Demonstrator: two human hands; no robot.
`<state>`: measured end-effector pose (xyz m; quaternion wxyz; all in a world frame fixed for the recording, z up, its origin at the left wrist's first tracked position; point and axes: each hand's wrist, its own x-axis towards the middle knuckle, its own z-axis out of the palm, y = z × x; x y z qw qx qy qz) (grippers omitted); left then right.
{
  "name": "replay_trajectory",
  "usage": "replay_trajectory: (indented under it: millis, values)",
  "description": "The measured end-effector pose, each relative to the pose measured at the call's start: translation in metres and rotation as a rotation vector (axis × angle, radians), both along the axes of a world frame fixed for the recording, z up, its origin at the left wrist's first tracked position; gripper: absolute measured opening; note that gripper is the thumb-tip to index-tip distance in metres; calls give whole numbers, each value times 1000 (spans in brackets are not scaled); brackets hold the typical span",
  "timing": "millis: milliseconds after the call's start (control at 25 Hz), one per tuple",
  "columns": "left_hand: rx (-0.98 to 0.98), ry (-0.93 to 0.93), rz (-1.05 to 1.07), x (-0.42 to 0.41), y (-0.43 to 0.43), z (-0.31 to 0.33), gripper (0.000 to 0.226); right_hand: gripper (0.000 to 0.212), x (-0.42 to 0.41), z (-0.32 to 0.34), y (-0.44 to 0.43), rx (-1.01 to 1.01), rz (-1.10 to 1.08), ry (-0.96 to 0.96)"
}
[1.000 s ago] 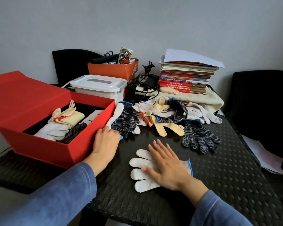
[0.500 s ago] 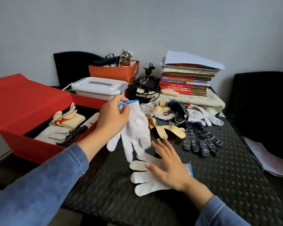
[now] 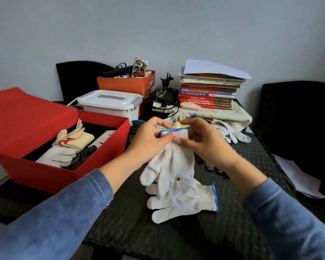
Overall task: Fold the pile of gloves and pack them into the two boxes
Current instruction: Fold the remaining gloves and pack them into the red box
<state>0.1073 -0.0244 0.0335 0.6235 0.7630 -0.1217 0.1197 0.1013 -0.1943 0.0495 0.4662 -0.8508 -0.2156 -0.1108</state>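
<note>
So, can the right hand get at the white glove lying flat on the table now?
Probably not at once: the right hand pinches the cuff of the hanging glove, whose fingers dangle over the flat glove. Once it lets go, the flat glove's blue-edged cuff lies bare, nothing over it.

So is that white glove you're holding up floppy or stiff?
Probably floppy: the held white glove hangs fingers-down from its cuff, pinched by the left hand and right hand. Likely light, since a mere pinch holds it. The knit looks grippy, not slippery.
</note>
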Motion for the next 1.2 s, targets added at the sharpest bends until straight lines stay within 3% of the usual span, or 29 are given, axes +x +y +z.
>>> replay_trajectory:
  millis: [120, 200, 280, 400, 520, 600, 760, 840, 1000, 1080, 1200]
  values:
    - [-128, 146, -75, -9, -2, -15, 28, 18, 4, 10, -3, -147, -22, -1]
    - [-98, 386, -251, -19, 4, -30, 44, 19, 3, 11, -4, -67, -61, 20]
    - [-83, 531, -371, -27, 11, -48, 35, 16, 1, 12, -2, 106, -79, 84]
    - [-322, 551, -320, -30, 14, -58, 14, 16, 1, 11, -5, 369, -186, 196]
    - [-497, 571, -216, -23, 21, -57, 15, 17, -3, -10, -20, 330, -280, 246]
    - [-365, 584, -144, -17, 25, -59, 20, 22, -12, -33, -29, 206, -265, 321]
    - [-15, 639, 37, -16, 11, -72, 16, 54, -32, -72, -37, -2, -135, 411]
    - [2, 660, 11, -18, 6, -72, 15, 49, -35, -82, -40, -116, -121, 364]
    - [-30, 542, -10, -16, 15, -62, 13, 38, -40, -83, -43, -56, -171, 155]
    - [119, 445, 11, -19, 14, -66, 12, 36, -45, -86, -46, -183, -217, 41]
    - [490, 315, 74, -22, 8, -82, 12, 40, -49, -98, -48, -401, -279, 106]
